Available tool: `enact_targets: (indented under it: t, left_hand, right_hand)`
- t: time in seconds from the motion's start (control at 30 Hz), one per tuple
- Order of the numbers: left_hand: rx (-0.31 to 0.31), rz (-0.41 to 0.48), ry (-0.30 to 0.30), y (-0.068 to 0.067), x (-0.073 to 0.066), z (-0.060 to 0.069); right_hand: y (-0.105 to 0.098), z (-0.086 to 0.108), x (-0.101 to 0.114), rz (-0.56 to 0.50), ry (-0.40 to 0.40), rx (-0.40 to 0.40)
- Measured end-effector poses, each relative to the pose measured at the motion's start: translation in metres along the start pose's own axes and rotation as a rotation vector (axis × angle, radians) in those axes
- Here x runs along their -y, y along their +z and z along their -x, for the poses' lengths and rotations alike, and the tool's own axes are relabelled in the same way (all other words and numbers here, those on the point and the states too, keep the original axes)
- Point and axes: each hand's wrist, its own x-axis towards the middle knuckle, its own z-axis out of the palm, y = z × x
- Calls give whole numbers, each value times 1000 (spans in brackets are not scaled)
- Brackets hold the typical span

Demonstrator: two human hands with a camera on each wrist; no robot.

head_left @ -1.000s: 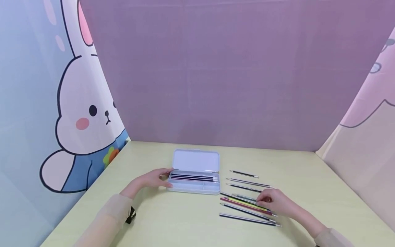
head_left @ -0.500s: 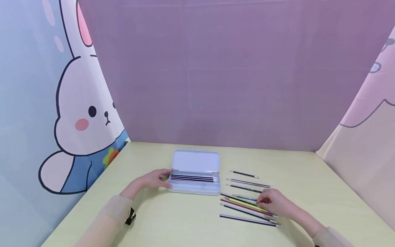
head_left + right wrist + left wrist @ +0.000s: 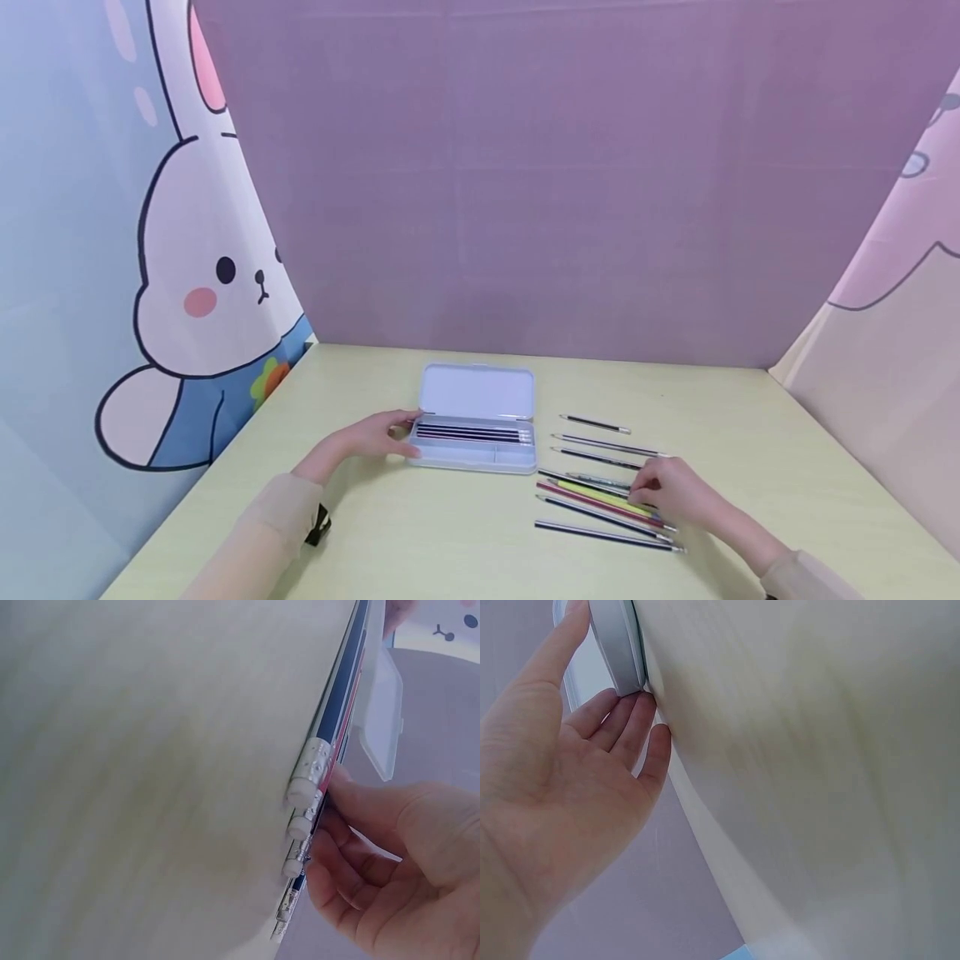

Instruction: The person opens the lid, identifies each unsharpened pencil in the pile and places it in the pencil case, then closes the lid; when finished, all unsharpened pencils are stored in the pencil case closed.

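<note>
We find the striped pencil (image 3: 603,536) nearest on the table (image 3: 450,542), apart from the overlapping group around the yellow pencil (image 3: 600,497). We judge each pencil light, stiff and smooth, apt to roll, with a brittle point; we recommend a mid-shaft pinch. The right hand (image 3: 677,493) bends over this group near the eraser ends; its fingertips are masked, so we cannot tell whether it grasps a pencil. Farther left, the left hand (image 3: 375,434) lightly grasps the left end of the pencil case (image 3: 453,453); the left-wrist view crops its thumb tip. We rate the case as light, rigid plastic, best held by its end walls, clear of the hinge. Inside, the stored pencils (image 3: 468,433) sit too close to count surely. Farthest, the lid (image 3: 476,392) leans back.
</note>
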Motion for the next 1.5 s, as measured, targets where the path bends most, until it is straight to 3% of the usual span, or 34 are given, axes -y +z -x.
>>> enact_targets:
  t: [0.67, 1.0, 1.27, 1.5]
  left_hand:
    - [2, 0, -3, -1, -2, 4]
    - [4, 6, 0, -4, -4, 5]
    - [4, 8, -7, -3, -4, 3]
    - [5, 13, 0, -1, -3, 2]
  right_hand:
    - [-4, -1, -6, -33, -1, 76]
    - [-16, -1, -7, -54, -124, 70]
    - [-20, -2, -7, 4, -160, -7]
    - [-25, -5, -5, 12, -145, -87]
